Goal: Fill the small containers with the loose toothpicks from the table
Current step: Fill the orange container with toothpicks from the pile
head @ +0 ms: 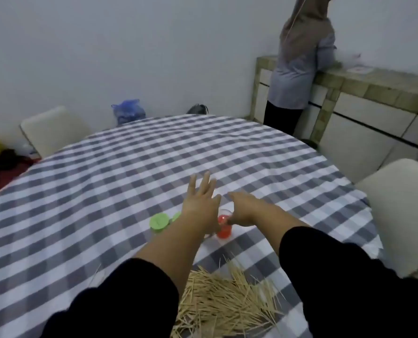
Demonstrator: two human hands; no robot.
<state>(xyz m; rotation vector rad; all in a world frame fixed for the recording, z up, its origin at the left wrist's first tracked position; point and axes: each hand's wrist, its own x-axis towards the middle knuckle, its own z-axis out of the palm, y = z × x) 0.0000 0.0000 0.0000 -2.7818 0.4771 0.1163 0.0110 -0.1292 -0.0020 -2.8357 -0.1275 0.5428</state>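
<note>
Two hands reach out ahead of me over the checked tabletop (134, 167). My left hand (200, 203) is spread wide, fingers straight and pointing away, holding nothing. My right hand (242, 211) lies palm down with its thumb side against the red container (223, 228); I cannot tell from here whether its fingers curl round it or only rest on it, since the picture is blurred there. That container has a clear upper part and stands between my two wrists. Just left of my left wrist stands a green container (159, 222), with a second green piece (176, 216) touching it and partly hidden by my arm. Both sleeves are black.

Close to me, between my forearms at the near edge, lies the heap of loose toothpicks (225, 301), well apart from the containers, with a few strays around it.

Beyond the far rim I see pale chairs (54, 130), a blue bag (128, 111) on the floor, and a person (303, 69) standing at a tiled counter (374, 89) on the right.
</note>
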